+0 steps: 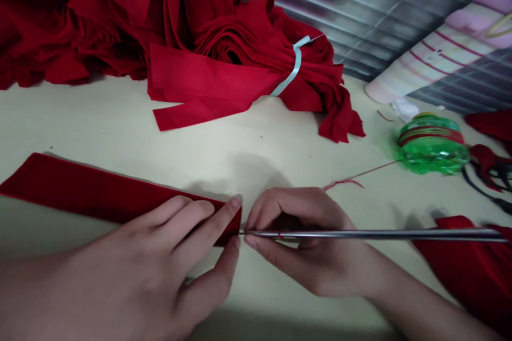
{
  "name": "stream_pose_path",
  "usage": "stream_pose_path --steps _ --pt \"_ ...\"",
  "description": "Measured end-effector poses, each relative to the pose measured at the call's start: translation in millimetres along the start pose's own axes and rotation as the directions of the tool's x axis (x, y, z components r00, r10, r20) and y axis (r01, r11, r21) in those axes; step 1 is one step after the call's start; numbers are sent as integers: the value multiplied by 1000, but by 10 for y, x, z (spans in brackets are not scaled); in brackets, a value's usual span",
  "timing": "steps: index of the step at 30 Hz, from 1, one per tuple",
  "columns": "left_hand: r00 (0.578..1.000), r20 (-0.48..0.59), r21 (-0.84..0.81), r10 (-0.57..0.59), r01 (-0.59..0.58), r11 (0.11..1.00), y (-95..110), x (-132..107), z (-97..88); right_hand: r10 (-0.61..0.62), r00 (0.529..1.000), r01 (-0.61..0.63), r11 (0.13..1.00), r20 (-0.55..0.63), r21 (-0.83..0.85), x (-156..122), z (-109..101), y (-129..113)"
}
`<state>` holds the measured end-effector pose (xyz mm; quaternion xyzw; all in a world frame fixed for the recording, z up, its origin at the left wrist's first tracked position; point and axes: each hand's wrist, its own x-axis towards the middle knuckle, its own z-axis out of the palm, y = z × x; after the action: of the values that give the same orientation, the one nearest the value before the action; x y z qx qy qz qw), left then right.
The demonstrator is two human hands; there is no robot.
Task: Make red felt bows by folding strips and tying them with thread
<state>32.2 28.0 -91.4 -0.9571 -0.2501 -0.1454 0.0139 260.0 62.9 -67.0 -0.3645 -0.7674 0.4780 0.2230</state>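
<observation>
A dark red fabric strip [100,186] lies flat across the table, its right end under the fingers of my left hand [172,256]. That hand presses the strip down, with its index finger and thumb apart near the end edge. My right hand [316,245] pinches a long, thin metal rod [372,234] close to its pointed tip. The tip meets the end edge of the strip between my left thumb and index finger. A bit of red thread [280,234] crosses the rod near the right fingertips. Whether the tip enters the fabric is too small to tell.
Heaped red fabric strips [80,26] fill the back left, beside a bundle [240,53] tied with a pale band [294,69]. At right stand a green plastic piece [434,146] wound with red thread and a pink-white bottle [432,53]. More red fabric [460,256] lies front right.
</observation>
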Motion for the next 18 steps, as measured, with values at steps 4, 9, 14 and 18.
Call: stream_pose_path --steps 4,9,14,18 --pt "994 106 55 3 -9 998 -14 10 -39 25 998 -27 999 -51 -30 3 28 -12" --pt "997 74 44 -7 4 999 -6 -34 -20 39 990 -44 999 -137 -28 11 50 1" --pt "999 52 38 -12 10 999 15 -67 24 88 982 -89 996 -165 3 26 56 8" --pt "999 52 30 0 -2 1000 14 -66 57 100 976 -98 995 -195 23 34 58 10"
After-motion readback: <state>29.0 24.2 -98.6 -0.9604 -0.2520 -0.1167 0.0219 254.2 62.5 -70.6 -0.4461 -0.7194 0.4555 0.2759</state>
